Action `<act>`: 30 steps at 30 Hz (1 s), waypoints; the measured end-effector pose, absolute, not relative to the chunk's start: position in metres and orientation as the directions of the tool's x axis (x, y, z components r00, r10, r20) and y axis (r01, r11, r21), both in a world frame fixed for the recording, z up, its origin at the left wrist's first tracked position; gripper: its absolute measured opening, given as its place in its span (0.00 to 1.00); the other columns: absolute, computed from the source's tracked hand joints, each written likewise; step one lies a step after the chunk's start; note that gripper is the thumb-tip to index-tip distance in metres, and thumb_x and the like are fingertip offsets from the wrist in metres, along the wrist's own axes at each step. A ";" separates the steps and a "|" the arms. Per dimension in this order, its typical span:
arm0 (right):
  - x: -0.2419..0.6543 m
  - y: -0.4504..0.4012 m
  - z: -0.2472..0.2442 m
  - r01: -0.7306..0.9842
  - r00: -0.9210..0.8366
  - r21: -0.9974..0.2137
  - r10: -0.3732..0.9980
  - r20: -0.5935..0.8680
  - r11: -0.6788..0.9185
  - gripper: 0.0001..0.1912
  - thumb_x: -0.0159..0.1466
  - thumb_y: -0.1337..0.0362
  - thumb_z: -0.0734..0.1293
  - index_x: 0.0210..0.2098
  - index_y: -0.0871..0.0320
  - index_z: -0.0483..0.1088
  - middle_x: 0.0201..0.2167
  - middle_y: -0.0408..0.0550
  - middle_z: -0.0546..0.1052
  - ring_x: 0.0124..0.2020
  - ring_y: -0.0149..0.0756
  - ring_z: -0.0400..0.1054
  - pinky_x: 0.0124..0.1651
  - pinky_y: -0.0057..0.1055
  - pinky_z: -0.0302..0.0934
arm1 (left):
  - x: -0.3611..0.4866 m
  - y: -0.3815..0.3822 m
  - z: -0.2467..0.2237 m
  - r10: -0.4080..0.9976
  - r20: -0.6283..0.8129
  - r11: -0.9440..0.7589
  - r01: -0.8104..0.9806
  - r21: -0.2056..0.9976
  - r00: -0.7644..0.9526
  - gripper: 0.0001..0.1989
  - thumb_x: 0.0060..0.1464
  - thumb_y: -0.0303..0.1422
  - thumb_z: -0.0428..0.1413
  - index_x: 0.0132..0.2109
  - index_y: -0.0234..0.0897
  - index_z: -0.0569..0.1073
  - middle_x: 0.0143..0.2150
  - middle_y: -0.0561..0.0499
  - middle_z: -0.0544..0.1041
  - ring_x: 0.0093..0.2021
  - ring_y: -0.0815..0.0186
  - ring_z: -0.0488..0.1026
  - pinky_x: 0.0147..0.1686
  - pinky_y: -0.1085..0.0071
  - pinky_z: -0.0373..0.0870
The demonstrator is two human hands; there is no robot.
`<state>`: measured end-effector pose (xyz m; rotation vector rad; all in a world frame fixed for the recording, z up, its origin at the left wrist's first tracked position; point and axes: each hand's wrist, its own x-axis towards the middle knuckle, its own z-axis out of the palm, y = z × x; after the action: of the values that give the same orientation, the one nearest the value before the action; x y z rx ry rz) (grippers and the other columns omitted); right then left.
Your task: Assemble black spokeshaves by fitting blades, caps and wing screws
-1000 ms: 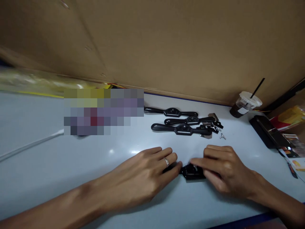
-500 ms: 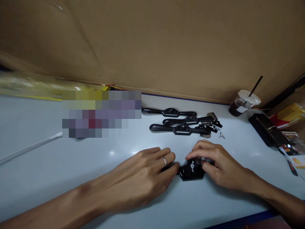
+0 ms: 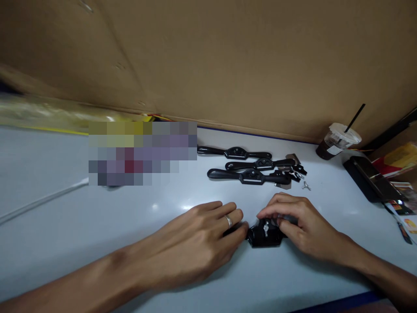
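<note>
A black spokeshave (image 3: 265, 239) lies on the table between my hands, with a silver wing screw (image 3: 266, 228) at the middle of its body. My left hand (image 3: 208, 241) is wrapped over its left handle, which is mostly hidden under the fingers. At the other side, my right hand (image 3: 299, 221) has its thumb and bent fingers on the tool's body and right end; the exact contact is partly hidden. Beyond my hands lie three more black spokeshave bodies (image 3: 252, 176), with loose blades and black cap pieces (image 3: 298, 169) at their right ends. A loose wing screw (image 3: 306, 186) sits nearby.
A lidded plastic cup (image 3: 339, 141) of dark drink with a straw stands at the back right. Beside it lies a black box-like object (image 3: 366, 178). Cardboard (image 3: 228, 61) walls the back. A blurred-out patch (image 3: 143, 152) and a white cable (image 3: 45, 199) are on the left.
The view has shifted slightly, so everything appears a little further right. Both hands keep nearly the same place on the spokeshave; the wing screw shows little visible change.
</note>
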<state>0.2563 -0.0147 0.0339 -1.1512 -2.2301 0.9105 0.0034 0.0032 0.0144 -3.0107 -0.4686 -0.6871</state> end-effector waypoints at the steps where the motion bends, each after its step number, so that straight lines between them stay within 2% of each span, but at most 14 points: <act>1: 0.256 -0.015 0.035 0.527 -0.543 -0.732 0.834 0.101 0.432 0.21 0.60 0.81 0.60 0.43 0.57 0.79 0.39 0.47 0.81 0.41 0.34 0.74 0.44 0.34 0.69 | 0.003 0.003 0.014 0.286 0.427 -0.954 0.294 0.049 0.858 0.07 0.64 0.22 0.51 0.44 0.34 0.73 0.32 0.51 0.72 0.30 0.63 0.69 0.30 0.66 0.66; 6: 0.259 -0.014 0.038 0.554 -0.509 -0.690 0.845 0.161 0.465 0.17 0.63 0.78 0.60 0.40 0.57 0.79 0.36 0.46 0.81 0.38 0.34 0.74 0.42 0.33 0.68 | 0.002 0.003 0.013 0.278 0.431 -0.957 0.287 0.046 0.858 0.08 0.65 0.22 0.50 0.45 0.33 0.74 0.32 0.50 0.73 0.31 0.62 0.69 0.29 0.65 0.66; 9: 0.261 -0.015 0.040 0.595 -0.491 -0.600 0.832 0.256 0.536 0.15 0.65 0.76 0.61 0.39 0.58 0.79 0.33 0.47 0.80 0.36 0.35 0.73 0.40 0.34 0.66 | 0.002 0.004 0.014 0.272 0.434 -0.959 0.277 0.053 0.859 0.11 0.68 0.22 0.47 0.46 0.31 0.74 0.32 0.49 0.72 0.30 0.61 0.69 0.28 0.64 0.66; 12: 0.262 -0.017 0.041 0.605 -0.504 -0.508 0.789 0.352 0.613 0.17 0.65 0.76 0.61 0.43 0.59 0.79 0.33 0.47 0.79 0.35 0.36 0.71 0.38 0.33 0.65 | 0.002 0.004 0.014 0.273 0.427 -0.960 0.275 0.059 0.862 0.12 0.69 0.22 0.46 0.46 0.31 0.74 0.32 0.49 0.72 0.30 0.61 0.69 0.29 0.64 0.66; 17: 0.265 -0.018 0.041 0.664 -0.515 -0.402 0.775 0.366 0.631 0.16 0.67 0.75 0.60 0.38 0.60 0.80 0.31 0.48 0.77 0.34 0.37 0.70 0.37 0.35 0.64 | 0.002 0.004 0.014 0.273 0.428 -0.960 0.274 0.061 0.862 0.12 0.69 0.22 0.46 0.47 0.31 0.74 0.32 0.49 0.72 0.30 0.61 0.68 0.28 0.65 0.66; 23: 0.263 -0.024 0.051 0.573 -0.639 -0.318 0.655 0.404 0.755 0.18 0.66 0.76 0.60 0.48 0.60 0.78 0.36 0.50 0.76 0.36 0.37 0.68 0.38 0.35 0.64 | 0.003 0.004 0.015 0.270 0.426 -0.960 0.273 0.055 0.863 0.12 0.68 0.22 0.46 0.46 0.32 0.74 0.32 0.50 0.72 0.30 0.61 0.68 0.28 0.65 0.66; 24: 0.263 -0.025 0.053 0.567 -0.662 -0.295 0.639 0.391 0.769 0.18 0.65 0.76 0.61 0.47 0.60 0.78 0.37 0.51 0.77 0.37 0.38 0.68 0.38 0.35 0.65 | 0.003 0.004 0.015 0.272 0.427 -0.960 0.276 0.054 0.862 0.12 0.68 0.22 0.46 0.45 0.32 0.74 0.32 0.50 0.72 0.30 0.61 0.68 0.28 0.65 0.66; 26: 0.262 -0.026 0.057 0.567 -0.681 -0.279 0.631 0.370 0.775 0.15 0.64 0.76 0.61 0.39 0.61 0.78 0.37 0.52 0.76 0.37 0.38 0.67 0.39 0.36 0.64 | 0.003 0.004 0.015 0.276 0.426 -0.958 0.281 0.051 0.862 0.11 0.68 0.22 0.47 0.45 0.32 0.74 0.32 0.50 0.72 0.30 0.61 0.68 0.28 0.65 0.66; 28: 0.262 -0.027 0.059 0.560 -0.664 -0.330 0.650 0.369 0.760 0.14 0.64 0.77 0.60 0.29 0.60 0.75 0.33 0.50 0.75 0.34 0.36 0.66 0.38 0.34 0.63 | 0.003 0.004 0.015 0.279 0.430 -0.957 0.284 0.053 0.859 0.11 0.67 0.22 0.48 0.45 0.32 0.74 0.32 0.50 0.72 0.30 0.62 0.67 0.28 0.65 0.66; 30: 0.263 -0.026 0.059 0.547 -0.633 -0.384 0.668 0.392 0.744 0.15 0.64 0.78 0.60 0.27 0.60 0.74 0.29 0.47 0.73 0.31 0.33 0.64 0.36 0.32 0.61 | 0.003 0.005 0.016 0.276 0.429 -0.958 0.280 0.056 0.860 0.10 0.67 0.22 0.48 0.45 0.32 0.74 0.32 0.50 0.72 0.30 0.62 0.68 0.29 0.65 0.66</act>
<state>0.2626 -0.0263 0.0587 -0.9170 -2.4248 0.3114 0.0031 0.0045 0.0155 -3.0217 -0.4518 -0.6945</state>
